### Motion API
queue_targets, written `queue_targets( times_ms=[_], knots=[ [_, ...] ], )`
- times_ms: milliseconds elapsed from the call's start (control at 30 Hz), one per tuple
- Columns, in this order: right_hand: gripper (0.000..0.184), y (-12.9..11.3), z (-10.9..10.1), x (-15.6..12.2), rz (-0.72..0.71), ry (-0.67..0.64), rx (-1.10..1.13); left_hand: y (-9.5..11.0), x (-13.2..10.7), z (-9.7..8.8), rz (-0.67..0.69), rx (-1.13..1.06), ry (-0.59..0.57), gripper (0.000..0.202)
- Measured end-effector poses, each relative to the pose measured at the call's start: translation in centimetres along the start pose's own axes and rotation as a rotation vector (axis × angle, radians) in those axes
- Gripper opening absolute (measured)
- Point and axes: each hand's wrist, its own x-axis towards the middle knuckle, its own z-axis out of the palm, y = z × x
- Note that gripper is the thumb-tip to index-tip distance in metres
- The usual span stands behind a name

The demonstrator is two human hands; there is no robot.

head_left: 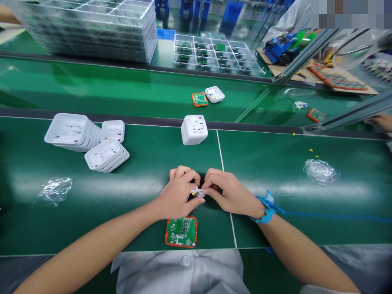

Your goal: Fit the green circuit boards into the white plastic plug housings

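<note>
My left hand (179, 192) and my right hand (228, 192) meet at the middle of the green mat, fingers curled. Together they pinch a small white connector (198, 192) with thin wires running down toward me. Just below the hands lies a green circuit board in an orange frame (181, 232). A blue wrist strap (265, 209) sits on my right wrist, its blue cord trailing right. A white square housing (194, 129) stands beyond the hands at the mat's far edge.
Stacks of white housing shells (87, 141) lie at the left. Crumpled clear bags lie at the left (55, 190) and at the right (320, 170). On the conveyor belt sit an orange-framed board (199, 99) and a white shell (214, 94). Clear trays (92, 24) are stacked behind. Another person's hand (381, 121) is at the right edge.
</note>
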Motion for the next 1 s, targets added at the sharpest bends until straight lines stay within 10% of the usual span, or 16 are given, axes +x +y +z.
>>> queue_targets(
  times_ms=[600, 867, 1000],
  knots=[
    [0.026, 2.7, 1.8, -0.5, 0.243, 0.304, 0.490, -1.7, -1.3, -0.2, -0.119, 0.300, 0.152, 0.022],
    [0.017, 1.1, 3.1, 0.2, 0.147, 0.363, 0.107, -1.6, -1.0, 0.2, -0.107, 0.053, 0.258, 0.006],
    [0.012, 1.6, 3.2, 0.3, 0.094, 0.367, 0.124, -1.2, -0.8, 0.3, -0.213, -0.433, 0.323, 0.015]
  ],
)
